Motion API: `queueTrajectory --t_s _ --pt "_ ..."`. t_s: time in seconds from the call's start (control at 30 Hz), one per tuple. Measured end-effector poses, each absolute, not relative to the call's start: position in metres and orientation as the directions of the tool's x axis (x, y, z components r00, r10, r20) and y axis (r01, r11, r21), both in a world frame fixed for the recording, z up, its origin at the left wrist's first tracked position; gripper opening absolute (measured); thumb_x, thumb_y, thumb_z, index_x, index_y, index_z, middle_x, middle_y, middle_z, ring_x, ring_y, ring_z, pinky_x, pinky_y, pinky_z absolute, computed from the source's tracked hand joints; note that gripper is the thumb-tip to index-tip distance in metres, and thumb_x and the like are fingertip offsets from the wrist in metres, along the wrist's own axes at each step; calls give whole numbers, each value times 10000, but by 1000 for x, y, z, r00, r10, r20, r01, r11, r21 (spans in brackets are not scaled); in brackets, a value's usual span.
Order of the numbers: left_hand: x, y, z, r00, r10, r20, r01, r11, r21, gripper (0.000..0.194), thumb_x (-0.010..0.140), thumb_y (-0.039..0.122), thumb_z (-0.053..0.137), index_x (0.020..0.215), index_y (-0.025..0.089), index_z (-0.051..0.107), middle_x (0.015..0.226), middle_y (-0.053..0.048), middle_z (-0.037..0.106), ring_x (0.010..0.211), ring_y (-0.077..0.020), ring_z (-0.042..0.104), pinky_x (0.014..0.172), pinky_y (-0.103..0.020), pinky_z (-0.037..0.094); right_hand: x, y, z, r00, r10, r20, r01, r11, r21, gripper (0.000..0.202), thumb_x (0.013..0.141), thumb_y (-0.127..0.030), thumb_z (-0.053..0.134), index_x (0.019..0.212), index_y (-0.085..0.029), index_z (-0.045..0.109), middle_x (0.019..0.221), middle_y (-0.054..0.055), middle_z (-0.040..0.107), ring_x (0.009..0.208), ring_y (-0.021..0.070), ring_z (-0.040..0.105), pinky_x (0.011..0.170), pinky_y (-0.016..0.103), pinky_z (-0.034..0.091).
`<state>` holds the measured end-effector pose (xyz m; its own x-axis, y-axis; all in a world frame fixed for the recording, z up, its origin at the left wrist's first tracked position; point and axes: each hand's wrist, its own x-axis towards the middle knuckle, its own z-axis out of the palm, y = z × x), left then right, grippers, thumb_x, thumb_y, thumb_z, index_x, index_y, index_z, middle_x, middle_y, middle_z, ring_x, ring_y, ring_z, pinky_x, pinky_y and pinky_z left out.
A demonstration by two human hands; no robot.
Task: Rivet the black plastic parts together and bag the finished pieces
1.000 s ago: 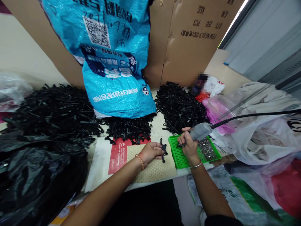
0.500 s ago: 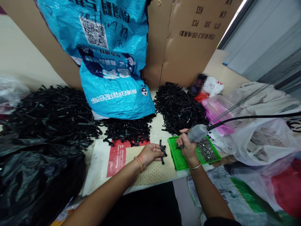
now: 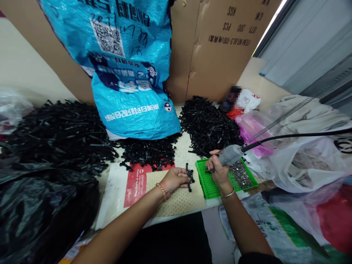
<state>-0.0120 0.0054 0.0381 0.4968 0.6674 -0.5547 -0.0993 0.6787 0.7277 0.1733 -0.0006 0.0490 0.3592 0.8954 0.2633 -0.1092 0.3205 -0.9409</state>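
My left hand [image 3: 176,180] pinches a small black plastic part [image 3: 190,176] with arms at its ends, above a beige honeycomb-patterned mat [image 3: 178,203]. Wrapped in the fingers of my right hand [image 3: 218,169] is a grey electric screwdriver [image 3: 231,155], its black cable running off to the right. The tool points down and left over a green basket tray [image 3: 207,192], and its tip is hidden by the hand. Small shiny metal pieces, apparently screws [image 3: 240,175], lie in the right part of that tray.
Heaps of black parts lie at the left [image 3: 60,132], in the middle [image 3: 148,152] and at the back right [image 3: 210,128]. A blue woven sack [image 3: 137,106] hangs over the middle heap. Black plastic bag [image 3: 46,209] stands at left; white bags [image 3: 299,165] crowd the right.
The whole view has shifted very slightly. Both hands keep nearly the same pose, the left with the black plastic part and the right with the screwdriver over the tray.
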Motion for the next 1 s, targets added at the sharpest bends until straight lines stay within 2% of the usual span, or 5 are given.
queueTrajectory --t_s 0.43,0.57,0.7,0.83,1.0 --pt "-11 6 34 504 669 -547 -109 677 728 326 588 115 827 871 91 666 771 -79 718 681 -149 678 623 -246 543 175 -1 40 361 899 249 -72 293 -953 228 831 -410 648 912 -225 542 485 -103 417 409 100 407 479 274 401" --pt "-12 7 32 512 657 -553 -95 684 723 350 563 137 846 859 86 666 779 -92 721 690 -161 682 634 -260 548 173 -4 64 443 866 231 -156 328 -932 318 819 -386 661 1077 -236 549 487 -114 414 408 90 382 485 257 389" --pt "-11 7 30 510 671 -537 -104 669 736 362 548 144 851 855 84 669 793 -95 721 699 -162 679 654 -272 554 165 -15 101 461 849 258 -326 433 -841 409 847 -414 601 1222 -272 527 455 -125 367 378 81 305 481 241 378" --pt "-10 7 31 510 678 -530 -106 661 743 359 543 147 853 848 89 674 770 -78 713 667 -149 665 643 -268 549 145 -20 106 368 895 253 -427 404 -809 316 841 -421 603 1114 -262 591 443 -117 358 371 81 313 469 239 372" --pt "-10 7 33 500 686 -528 -119 658 743 301 556 104 831 808 85 667 727 -62 699 628 -134 650 620 -260 546 127 -7 90 367 904 217 -410 367 -835 296 805 -446 651 1001 -231 595 446 -122 370 372 71 331 476 237 377"
